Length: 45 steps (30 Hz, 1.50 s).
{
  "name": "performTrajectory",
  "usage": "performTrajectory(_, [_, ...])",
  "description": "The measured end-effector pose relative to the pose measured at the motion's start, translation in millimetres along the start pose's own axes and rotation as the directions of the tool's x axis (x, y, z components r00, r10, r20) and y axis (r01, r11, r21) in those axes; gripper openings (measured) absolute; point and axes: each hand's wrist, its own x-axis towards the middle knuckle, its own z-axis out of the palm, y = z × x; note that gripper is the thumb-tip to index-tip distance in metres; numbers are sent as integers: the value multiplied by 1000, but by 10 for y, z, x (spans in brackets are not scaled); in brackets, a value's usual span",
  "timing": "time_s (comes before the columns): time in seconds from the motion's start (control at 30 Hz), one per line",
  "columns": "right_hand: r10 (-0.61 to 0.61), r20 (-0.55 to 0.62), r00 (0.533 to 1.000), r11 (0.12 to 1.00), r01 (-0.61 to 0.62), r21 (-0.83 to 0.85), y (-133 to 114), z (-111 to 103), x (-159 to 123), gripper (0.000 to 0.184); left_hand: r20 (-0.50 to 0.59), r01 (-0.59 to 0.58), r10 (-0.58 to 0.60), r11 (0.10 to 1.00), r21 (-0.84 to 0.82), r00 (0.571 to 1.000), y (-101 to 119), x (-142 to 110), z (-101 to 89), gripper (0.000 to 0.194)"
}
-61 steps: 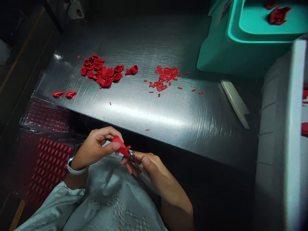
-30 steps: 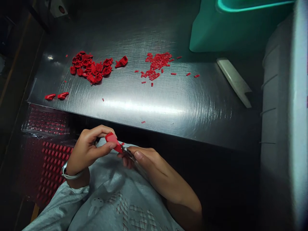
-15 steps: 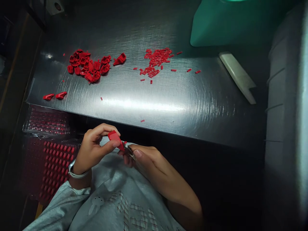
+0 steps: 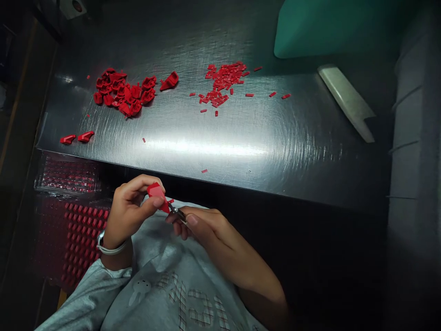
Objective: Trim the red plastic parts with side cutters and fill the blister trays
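My left hand [image 4: 132,209] pinches a red plastic part [image 4: 157,193] between thumb and fingers, just off the table's front edge. My right hand [image 4: 198,225] is closed around small metal nippers [image 4: 179,213], whose jaws touch the lower right end of the part. A small red bit sticks out beside the jaws. On the metal table [image 4: 193,147] lies a heap of similar red parts [image 4: 126,92] at the left. Further right is a scattered pile of small flat red pieces [image 4: 225,78]. Two red parts [image 4: 76,137] sit apart near the left front corner.
Below the table's left end are clear plastic trays [image 4: 82,239] holding rows of red parts. A pale flat piece with a notched end [image 4: 344,101] lies at the right, near a green container [image 4: 310,32]. A grey ribbed surface [image 4: 409,161] borders the right side.
Both hands, with the red part and the nippers, have shifted slightly left in the picture. The nippers' jaws are still at the part's end. The view has also tilted a little.
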Motion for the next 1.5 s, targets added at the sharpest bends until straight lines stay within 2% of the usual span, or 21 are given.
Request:
performTrajectory(0.17, [1,-16,1000,1000,-1,-14,-5,23,7,59,35,-7,6,999,32,999,14,-15,-14,29])
performTrajectory(0.5, [20,-24,999,1000,-21,-18,-35,58,23,45,-5,-14,15,996,85,1000,15,0,8,33])
performTrajectory(0.77, [-10,-41,999,999,8,-49,-8,89,47,48,-28,-2,6,990,144,1000,2,6,-2,43])
performTrajectory(0.9, [-16,-49,999,997,13,-70,10,91,72,48,-32,4,-1,996,91,1000,-36,-8,5,37])
performTrajectory(1.03, [24,-78,997,1000,-24,3,45,113,104,49,-46,20,-19,999,31,999,-68,-5,3,31])
performTrajectory(1.17, [99,-51,994,972,-86,221,81,105,118,55,-65,78,-83,994,-70,994,-105,9,-10,39])
performTrajectory(1.27, [133,-53,990,931,-106,349,80,73,124,61,-36,129,-135,981,-144,990,-132,10,-22,42])
performTrajectory(1.4, [103,-58,993,947,-80,311,12,85,183,55,-11,155,-160,969,-192,987,-147,2,-40,41])
performTrajectory(1.5, [90,-127,988,946,-45,322,-43,158,264,46,24,179,-177,969,-169,984,-132,-6,-62,40])
